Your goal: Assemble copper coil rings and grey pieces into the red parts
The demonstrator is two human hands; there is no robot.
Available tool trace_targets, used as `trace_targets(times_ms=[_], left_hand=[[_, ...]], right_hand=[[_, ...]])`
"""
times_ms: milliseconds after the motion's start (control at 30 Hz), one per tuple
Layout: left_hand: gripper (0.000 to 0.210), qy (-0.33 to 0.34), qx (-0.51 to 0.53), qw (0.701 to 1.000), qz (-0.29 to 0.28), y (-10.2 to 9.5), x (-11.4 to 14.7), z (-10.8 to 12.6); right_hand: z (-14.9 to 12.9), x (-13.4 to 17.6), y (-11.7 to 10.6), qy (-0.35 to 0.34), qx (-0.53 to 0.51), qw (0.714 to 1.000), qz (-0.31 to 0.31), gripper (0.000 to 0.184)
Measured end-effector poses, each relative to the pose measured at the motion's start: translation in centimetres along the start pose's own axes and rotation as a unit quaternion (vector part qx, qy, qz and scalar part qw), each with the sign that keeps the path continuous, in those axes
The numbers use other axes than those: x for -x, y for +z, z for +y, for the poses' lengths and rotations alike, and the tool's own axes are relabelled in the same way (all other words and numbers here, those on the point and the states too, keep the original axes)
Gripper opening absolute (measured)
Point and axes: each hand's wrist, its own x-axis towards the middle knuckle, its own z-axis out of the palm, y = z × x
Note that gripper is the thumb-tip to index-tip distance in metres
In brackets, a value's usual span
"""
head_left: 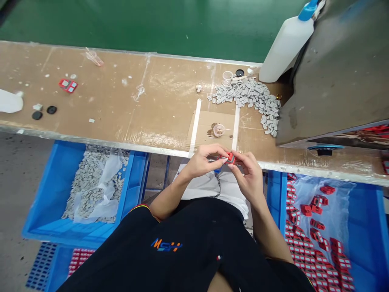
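Observation:
In front of my body, at the table's near edge, both hands meet at a small red and grey plastic part point(231, 157). My right hand point(251, 174) grips its right side between thumb and fingers. My left hand point(206, 160) is closed in a pinch at the left side of the same part, and its fingertips hide some of it. Whether a smaller piece lies in that pinch, I cannot make out. Just beyond the hands, a small clear cup point(219, 129) with a thin stick in it rests on a taped cardboard piece point(202, 138) marked with brown stains.
A heap of small grey tiles point(243, 93) lies at the back right, near a white bottle point(282, 48) and a metal housing point(340, 81). Below the table stand a blue bin point(45, 194) of grey pieces and another blue bin point(367, 227) of red parts.

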Motion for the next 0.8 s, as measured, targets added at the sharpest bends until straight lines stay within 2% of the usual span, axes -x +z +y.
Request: trace_targets(times_ms=[200,300,400,500,567,633,733,800], left_hand=[[0.003,0.029,-0.060,0.998,-0.025,0.0,0.2,0.7],[0.005,0.026,-0.078,0.997,-0.014,0.3,0.3,0.6],[0.007,0.003,-0.038,0.999,-0.019,0.5,0.4,-0.1],[0.032,-0.017,0.021,0.999,-0.025,0.6,0.3,-1.2],[0.042,-0.019,0.023,0.999,-0.020,0.5,0.2,-1.8],[0.039,-0.005,-0.025,1.000,-0.017,0.2,0.0,-2.2],[0.039,0.036,-0.122,0.991,-0.031,-0.4,-0.5,-2.4],[0.039,0.054,-0.161,0.985,-0.035,-0.6,-0.7,-2.4]], right_hand=[[-0.8,0.3,-1.1,-0.045,0.048,0.998,-0.008,0.026],[-0.7,0.5,-0.9,-0.029,0.049,0.998,-0.007,0.025],[0.1,0.6,-0.1,0.011,-0.019,1.000,0.006,0.027],[1.1,0.6,0.8,0.042,-0.110,0.992,0.047,0.031],[1.4,0.3,0.8,0.049,-0.126,0.990,0.050,0.032],[1.3,-0.2,0.5,0.039,-0.088,0.995,0.040,0.027],[0.7,-1.3,-0.3,-0.015,0.015,1.000,0.021,0.009],[0.3,-1.9,-0.6,-0.047,0.061,0.997,0.000,0.007]])
